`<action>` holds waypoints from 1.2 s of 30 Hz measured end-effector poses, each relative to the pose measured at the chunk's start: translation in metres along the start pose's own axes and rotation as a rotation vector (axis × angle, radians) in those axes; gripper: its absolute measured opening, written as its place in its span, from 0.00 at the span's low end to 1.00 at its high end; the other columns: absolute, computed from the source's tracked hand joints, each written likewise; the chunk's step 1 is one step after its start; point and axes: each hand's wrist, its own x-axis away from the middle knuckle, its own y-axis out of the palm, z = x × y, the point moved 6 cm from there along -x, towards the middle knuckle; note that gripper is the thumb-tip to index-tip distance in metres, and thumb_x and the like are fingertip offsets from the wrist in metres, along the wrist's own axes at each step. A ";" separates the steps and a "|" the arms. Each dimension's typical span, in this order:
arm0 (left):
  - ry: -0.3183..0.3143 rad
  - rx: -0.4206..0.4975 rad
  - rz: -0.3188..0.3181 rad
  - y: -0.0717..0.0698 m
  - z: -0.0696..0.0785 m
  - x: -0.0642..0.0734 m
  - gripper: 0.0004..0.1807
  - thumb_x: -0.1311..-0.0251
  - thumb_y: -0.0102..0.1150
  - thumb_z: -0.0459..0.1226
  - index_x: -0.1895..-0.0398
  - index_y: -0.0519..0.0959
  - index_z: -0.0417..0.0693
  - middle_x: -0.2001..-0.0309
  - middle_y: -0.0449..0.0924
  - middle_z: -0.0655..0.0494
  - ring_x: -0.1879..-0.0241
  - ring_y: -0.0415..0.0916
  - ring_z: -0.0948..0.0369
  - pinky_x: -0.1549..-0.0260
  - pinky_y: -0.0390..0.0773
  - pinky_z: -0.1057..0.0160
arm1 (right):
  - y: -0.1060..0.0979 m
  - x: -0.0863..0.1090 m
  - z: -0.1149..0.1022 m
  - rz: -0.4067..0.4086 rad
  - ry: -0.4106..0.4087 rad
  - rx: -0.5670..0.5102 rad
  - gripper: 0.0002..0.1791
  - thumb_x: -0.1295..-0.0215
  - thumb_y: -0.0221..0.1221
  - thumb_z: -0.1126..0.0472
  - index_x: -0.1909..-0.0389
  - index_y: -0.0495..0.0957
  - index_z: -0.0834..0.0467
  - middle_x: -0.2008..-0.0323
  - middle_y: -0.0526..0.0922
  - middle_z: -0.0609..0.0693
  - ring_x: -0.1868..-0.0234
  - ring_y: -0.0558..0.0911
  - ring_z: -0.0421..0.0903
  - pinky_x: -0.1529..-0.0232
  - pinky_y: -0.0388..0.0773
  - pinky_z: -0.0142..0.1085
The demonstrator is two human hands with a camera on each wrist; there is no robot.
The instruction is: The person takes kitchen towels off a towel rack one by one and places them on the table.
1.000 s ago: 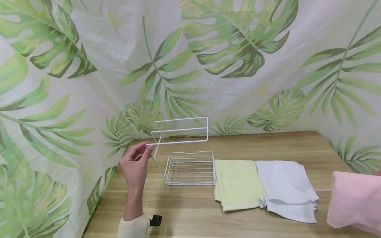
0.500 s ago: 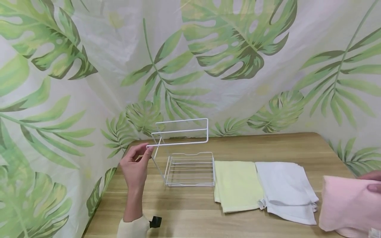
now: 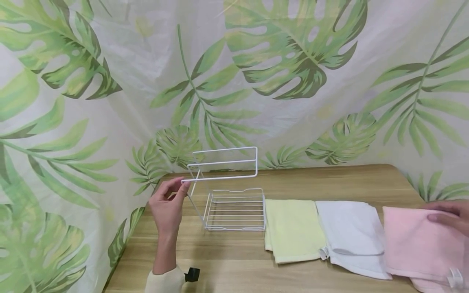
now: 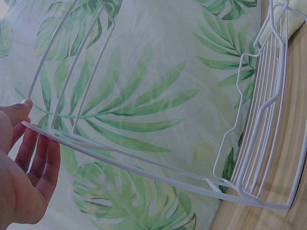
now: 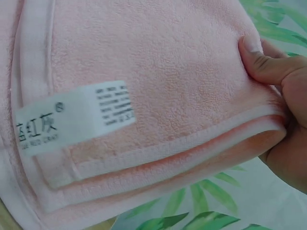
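Observation:
A white wire rack (image 3: 234, 209) stands on the table, its raised top frame reaching over a slatted base. My left hand (image 3: 168, 203) pinches the near left corner of that top frame between thumb and fingers; the left wrist view shows the thumb over the wire (image 4: 43, 132) and the fingers under it. At the right edge of the head view my right hand (image 3: 448, 215) holds a folded pink towel (image 3: 417, 240) by its far edge. In the right wrist view the thumb lies on the towel's face, and a printed white label (image 5: 76, 117) hangs from its border.
Right of the rack lies a folded yellow towel (image 3: 294, 230), with a folded white towel (image 3: 351, 232) beside it. The pink towel overlaps the white one's right edge in the head view. A leaf-printed curtain (image 3: 286, 101) hangs behind the wooden table (image 3: 227, 264).
My right hand has come in from the right with the pink towel, bringing it to the white towel's side. My left hand keeps its grip on the rack, which stays in place.

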 end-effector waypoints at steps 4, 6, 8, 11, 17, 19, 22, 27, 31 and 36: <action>0.005 -0.003 0.000 0.000 -0.001 0.000 0.11 0.40 0.78 0.29 0.56 0.89 0.33 0.66 0.88 0.66 0.68 0.85 0.69 0.70 0.86 0.76 | -0.001 -0.012 -0.003 0.003 -0.053 0.139 0.07 0.37 0.74 0.66 0.59 0.90 0.61 0.65 0.78 0.13 0.62 0.73 0.13 0.64 0.65 0.10; 0.009 -0.007 0.000 0.001 -0.001 0.000 0.11 0.40 0.78 0.29 0.56 0.89 0.33 0.66 0.88 0.66 0.68 0.85 0.69 0.69 0.86 0.76 | 0.000 -0.017 -0.003 -0.004 -0.065 0.162 0.09 0.38 0.75 0.65 0.58 0.89 0.62 0.64 0.78 0.12 0.62 0.73 0.12 0.64 0.65 0.10; 0.013 -0.009 0.000 0.000 0.000 0.001 0.11 0.40 0.78 0.29 0.56 0.90 0.34 0.66 0.88 0.66 0.68 0.85 0.69 0.69 0.87 0.76 | 0.001 -0.022 -0.003 -0.011 -0.081 0.177 0.10 0.39 0.75 0.65 0.57 0.89 0.62 0.64 0.80 0.14 0.61 0.73 0.12 0.64 0.66 0.10; 0.013 -0.010 -0.001 0.000 0.001 0.001 0.10 0.39 0.78 0.30 0.56 0.90 0.34 0.66 0.88 0.65 0.68 0.86 0.69 0.69 0.87 0.75 | 0.004 -0.028 -0.002 -0.029 -0.086 0.186 0.11 0.38 0.75 0.64 0.57 0.90 0.61 0.65 0.88 0.25 0.61 0.73 0.12 0.65 0.67 0.12; 0.010 -0.017 -0.001 0.000 0.002 0.001 0.10 0.39 0.78 0.30 0.56 0.90 0.35 0.66 0.87 0.66 0.68 0.85 0.69 0.69 0.87 0.75 | 0.018 -0.036 0.002 -0.043 -0.113 0.174 0.09 0.36 0.74 0.65 0.57 0.89 0.64 0.66 0.92 0.37 0.64 0.75 0.17 0.71 0.74 0.19; 0.002 -0.018 0.000 0.000 0.002 0.001 0.10 0.39 0.78 0.30 0.56 0.90 0.35 0.66 0.87 0.66 0.68 0.85 0.69 0.70 0.87 0.76 | 0.023 -0.038 0.002 -0.034 -0.118 0.195 0.08 0.36 0.74 0.65 0.58 0.90 0.63 0.66 0.91 0.38 0.64 0.74 0.17 0.71 0.74 0.19; -0.012 -0.014 0.004 -0.001 0.000 0.002 0.11 0.39 0.78 0.30 0.56 0.90 0.34 0.66 0.87 0.66 0.69 0.85 0.69 0.70 0.86 0.76 | 0.030 -0.041 0.003 -0.035 -0.137 0.237 0.08 0.35 0.74 0.63 0.58 0.90 0.61 0.65 0.93 0.50 0.63 0.74 0.18 0.70 0.74 0.21; -0.016 -0.012 0.006 -0.001 -0.001 0.003 0.11 0.39 0.78 0.30 0.56 0.90 0.34 0.67 0.87 0.65 0.69 0.85 0.69 0.70 0.86 0.76 | 0.038 -0.046 0.003 -0.022 -0.154 0.279 0.08 0.38 0.76 0.62 0.58 0.91 0.58 0.63 0.92 0.57 0.60 0.75 0.17 0.66 0.74 0.21; -0.007 -0.015 0.002 -0.001 0.001 0.003 0.10 0.38 0.78 0.32 0.56 0.90 0.36 0.66 0.87 0.65 0.68 0.85 0.69 0.69 0.87 0.75 | 0.045 -0.047 0.006 -0.030 -0.147 0.278 0.08 0.37 0.75 0.62 0.58 0.91 0.57 0.62 0.93 0.59 0.60 0.75 0.17 0.65 0.75 0.22; 0.004 -0.016 -0.005 -0.001 -0.001 0.002 0.10 0.38 0.78 0.31 0.56 0.90 0.35 0.66 0.87 0.65 0.68 0.85 0.69 0.69 0.87 0.75 | 0.056 -0.047 0.015 -0.025 -0.125 0.235 0.08 0.38 0.75 0.63 0.58 0.90 0.57 0.61 0.92 0.61 0.60 0.74 0.16 0.66 0.73 0.21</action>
